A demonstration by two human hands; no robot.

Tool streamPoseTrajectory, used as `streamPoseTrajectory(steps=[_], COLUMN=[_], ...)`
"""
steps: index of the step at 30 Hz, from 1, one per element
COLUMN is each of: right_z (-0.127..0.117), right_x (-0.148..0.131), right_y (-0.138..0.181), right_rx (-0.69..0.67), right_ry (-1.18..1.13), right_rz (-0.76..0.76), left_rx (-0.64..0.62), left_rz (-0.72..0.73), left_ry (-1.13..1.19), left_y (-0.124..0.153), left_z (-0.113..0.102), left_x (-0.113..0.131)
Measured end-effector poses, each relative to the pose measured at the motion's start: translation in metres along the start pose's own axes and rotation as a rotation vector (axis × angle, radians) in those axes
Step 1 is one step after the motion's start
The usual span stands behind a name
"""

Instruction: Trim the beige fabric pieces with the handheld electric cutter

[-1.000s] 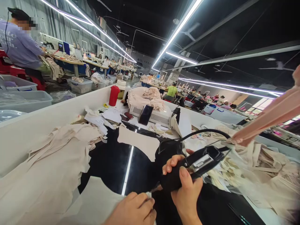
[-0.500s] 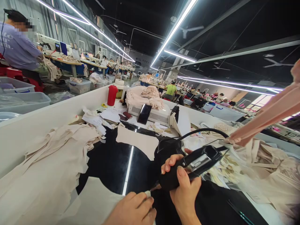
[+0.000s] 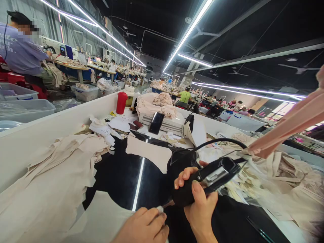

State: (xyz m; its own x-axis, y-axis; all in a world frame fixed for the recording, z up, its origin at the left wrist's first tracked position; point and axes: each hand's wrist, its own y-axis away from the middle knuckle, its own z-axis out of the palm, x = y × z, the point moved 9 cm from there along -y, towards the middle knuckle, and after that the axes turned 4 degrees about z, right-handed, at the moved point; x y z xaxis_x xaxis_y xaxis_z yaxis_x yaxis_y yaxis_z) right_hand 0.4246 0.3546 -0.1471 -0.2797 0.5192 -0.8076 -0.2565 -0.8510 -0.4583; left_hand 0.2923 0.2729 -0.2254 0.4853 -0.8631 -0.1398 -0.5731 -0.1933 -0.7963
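Note:
My right hand [image 3: 201,211] is wrapped round a black corded hand tool [image 3: 215,177] with a silver panel; I cannot tell its exact kind. The tool tilts down to the left, and a thin tip shows at its lower end, close to my left fingertips. With fingers curled together, my left hand [image 3: 145,224] holds down the edge of a pale fabric piece [image 3: 101,211] on the glossy black work surface [image 3: 118,179]. A small whitish bit pokes out at those fingertips. Farther back lies another cut fabric piece [image 3: 149,152], flat and touched by neither hand.
Beige fabric [image 3: 45,182] is heaped at left, more at right [image 3: 286,175]. A pink cloth strip [image 3: 286,125] hangs down to the tool's cord end. Behind stand a phone [image 3: 156,123], a red flask [image 3: 121,103] and a white vented box [image 3: 172,123]. Tweezers [image 3: 259,229] lie at right.
Both hands, the tool and the fabric stay almost where they were. The view shifts very slightly.

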Motion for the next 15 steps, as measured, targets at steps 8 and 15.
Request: streamPoseTrajectory(steps=[8, 15], right_z=[0.0, 0.0], right_x=[0.0, 0.001], right_y=[0.0, -0.001], right_rx=[-0.004, 0.015], right_ry=[0.042, 0.074], right_rz=[-0.029, -0.035], left_rx=[0.058, 0.045], left_rz=[-0.072, -0.084], left_ry=[-0.035, -0.045], left_y=[-0.009, -0.003], left_z=[-0.013, -0.008], left_x=[-0.006, -0.005])
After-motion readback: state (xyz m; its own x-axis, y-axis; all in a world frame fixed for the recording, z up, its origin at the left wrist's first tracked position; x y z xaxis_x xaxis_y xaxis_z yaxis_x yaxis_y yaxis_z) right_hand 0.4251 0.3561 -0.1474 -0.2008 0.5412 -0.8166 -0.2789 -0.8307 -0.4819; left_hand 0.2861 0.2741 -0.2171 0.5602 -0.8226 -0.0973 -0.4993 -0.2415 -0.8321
